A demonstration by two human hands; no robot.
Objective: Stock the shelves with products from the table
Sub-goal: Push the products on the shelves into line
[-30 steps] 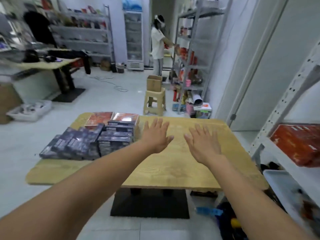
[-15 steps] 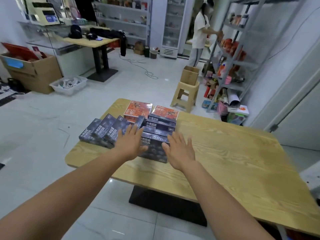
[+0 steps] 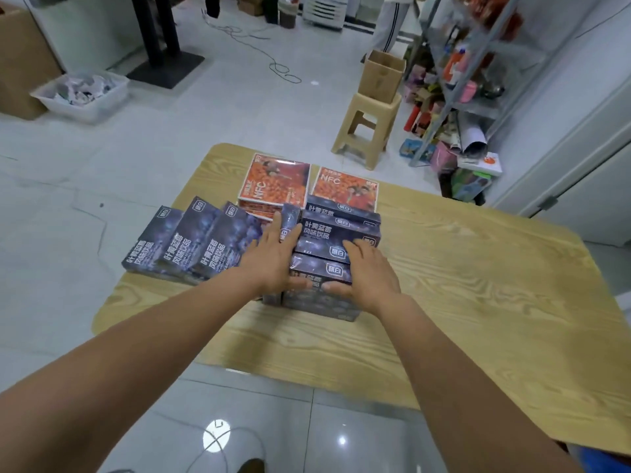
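Note:
A stack of dark blue drink boxes (image 3: 341, 230) stands on the wooden table (image 3: 478, 302). My left hand (image 3: 273, 257) lies with straight fingers against the stack's left side, its thumb on the nearest box. My right hand (image 3: 365, 274) rests on top of the nearest boxes, fingers spread forward and thumb on the front box. A row of similar blue boxes (image 3: 181, 247) leans at the left. Two orange NFC boxes (image 3: 276, 186) lie flat behind the stack.
A metal shelf rack (image 3: 478, 63) full of goods stands at the back right. In front of it a beige stool (image 3: 368, 131) carries an open cardboard box (image 3: 382, 76). Another person's legs (image 3: 389, 18) show near the rack. A white bin (image 3: 82, 97) sits on the floor at left.
My view has turned left and down onto the table. Both hands have moved from above the bare tabletop onto the blue box stack and now touch it.

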